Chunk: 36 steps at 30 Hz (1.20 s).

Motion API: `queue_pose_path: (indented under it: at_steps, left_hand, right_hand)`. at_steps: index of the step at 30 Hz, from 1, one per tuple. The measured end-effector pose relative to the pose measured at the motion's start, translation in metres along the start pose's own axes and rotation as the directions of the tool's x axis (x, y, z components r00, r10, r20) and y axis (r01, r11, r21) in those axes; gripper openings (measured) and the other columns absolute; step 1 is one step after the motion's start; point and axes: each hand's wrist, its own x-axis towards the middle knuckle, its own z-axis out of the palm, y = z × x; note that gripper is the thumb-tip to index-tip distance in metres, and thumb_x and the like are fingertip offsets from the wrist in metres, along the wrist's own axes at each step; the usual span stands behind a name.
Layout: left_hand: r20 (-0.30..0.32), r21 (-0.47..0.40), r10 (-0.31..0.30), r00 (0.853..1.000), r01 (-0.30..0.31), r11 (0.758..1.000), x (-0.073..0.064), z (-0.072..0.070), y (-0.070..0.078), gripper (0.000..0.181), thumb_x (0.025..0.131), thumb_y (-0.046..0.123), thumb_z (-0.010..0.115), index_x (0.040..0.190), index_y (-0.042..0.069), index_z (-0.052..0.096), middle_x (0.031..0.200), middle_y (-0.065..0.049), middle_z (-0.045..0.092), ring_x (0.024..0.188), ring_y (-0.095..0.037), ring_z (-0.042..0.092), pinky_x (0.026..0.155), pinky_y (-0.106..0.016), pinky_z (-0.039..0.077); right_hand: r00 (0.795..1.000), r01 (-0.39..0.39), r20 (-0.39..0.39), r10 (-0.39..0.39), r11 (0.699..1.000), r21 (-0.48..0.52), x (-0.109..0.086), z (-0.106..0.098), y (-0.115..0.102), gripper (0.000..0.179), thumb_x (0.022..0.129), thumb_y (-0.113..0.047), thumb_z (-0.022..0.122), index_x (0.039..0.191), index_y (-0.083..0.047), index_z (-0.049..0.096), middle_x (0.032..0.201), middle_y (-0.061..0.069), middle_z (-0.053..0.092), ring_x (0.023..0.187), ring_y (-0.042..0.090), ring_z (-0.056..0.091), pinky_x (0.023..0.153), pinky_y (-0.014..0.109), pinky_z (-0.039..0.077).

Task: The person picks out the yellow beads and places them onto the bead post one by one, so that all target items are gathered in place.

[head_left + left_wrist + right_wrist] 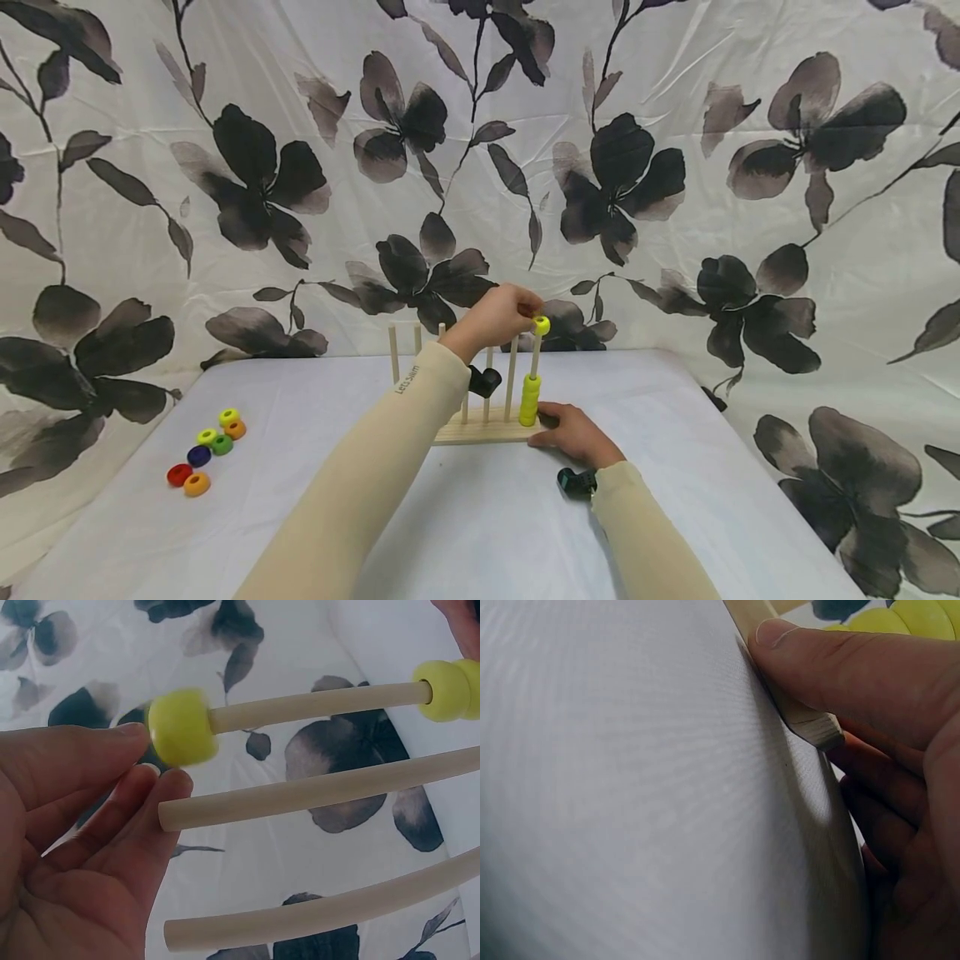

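A yellow bead (542, 325) sits around the top of the rightmost wooden peg. My left hand (501, 315) is at the upper end of this bead (183, 727); in the left wrist view the thumb and fingertips lie at its edge, not wrapped round its sides. More yellow beads (529, 400) are stacked low on the same peg. The pegs rise from a flat wooden base (480, 429). My right hand (576, 435) grips the base's right end, thumb (832, 667) on top and fingers beside and under the edge, partly hidden.
On the left of the white-covered table (300, 517) lie several loose beads: a red one (179, 475), a dark blue one (198, 456), a green one (221, 445), plus orange and yellow ones. Bare pegs (315, 787) stand beside the loaded one. A floral cloth (480, 167) hangs behind.
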Motion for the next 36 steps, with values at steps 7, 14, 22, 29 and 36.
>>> queue_pose_path:
  at_steps: [7,14,22,29,36]
  left_hand:
    - [-0.018,-0.034,-0.005,1.0,0.005,0.999,-0.004,-0.003,-0.004,0.035,0.093,0.008,0.059,0.128,0.009,0.063,0.118,-0.008,0.067,0.108,-0.018,0.063,0.091,-0.033,0.054]
    - [-0.05,-0.037,0.012,0.999,-0.014,0.999,-0.008,-0.007,-0.01,0.034,0.093,0.01,0.059,0.126,0.011,0.064,0.121,-0.004,0.067,0.11,-0.017,0.062,0.093,-0.033,0.053]
    - [-0.062,-0.033,0.026,0.998,-0.028,0.999,-0.014,-0.015,-0.019,0.036,0.096,0.014,0.058,0.131,0.012,0.061,0.13,-0.005,0.063,0.118,-0.019,0.06,0.097,-0.035,0.052]
    - [-0.097,-0.066,-0.004,0.995,-0.003,0.998,-0.026,-0.023,-0.026,0.036,0.097,0.017,0.059,0.132,0.013,0.059,0.131,-0.005,0.061,0.121,-0.02,0.058,0.1,-0.038,0.05]
    - [-0.141,-0.079,-0.011,0.99,-0.001,0.997,-0.038,-0.034,-0.036,0.038,0.096,0.017,0.06,0.134,0.016,0.058,0.135,-0.007,0.059,0.125,-0.022,0.056,0.102,-0.04,0.049]
  right_hand:
    - [1.0,0.004,-0.006,-0.004,1.0,0.001,-0.001,0.0,-0.002,0.071,0.077,-0.035,0.081,0.139,-0.019,0.054,0.146,0.003,0.05,0.14,0.028,0.039,0.116,0.052,0.03]
    - [1.0,0.002,0.0,-0.002,1.0,-0.012,0.001,0.0,-0.001,0.072,0.076,-0.036,0.081,0.14,-0.019,0.053,0.145,0.002,0.051,0.14,0.027,0.04,0.116,0.051,0.03]
    - [1.0,0.008,-0.008,-0.009,1.0,-0.021,0.0,-0.002,-0.002,0.071,0.077,-0.035,0.081,0.14,-0.02,0.053,0.146,0.003,0.049,0.14,0.028,0.039,0.116,0.053,0.029]
    - [1.0,0.008,-0.007,-0.008,1.0,-0.006,0.0,-0.002,-0.002,0.071,0.077,-0.034,0.081,0.14,-0.019,0.053,0.147,0.004,0.049,0.141,0.03,0.038,0.116,0.054,0.028]
    - [1.0,0.02,-0.011,-0.02,1.0,-0.007,-0.001,0.001,0.001,0.07,0.077,-0.034,0.08,0.14,-0.02,0.053,0.147,0.005,0.049,0.141,0.03,0.037,0.116,0.054,0.028]
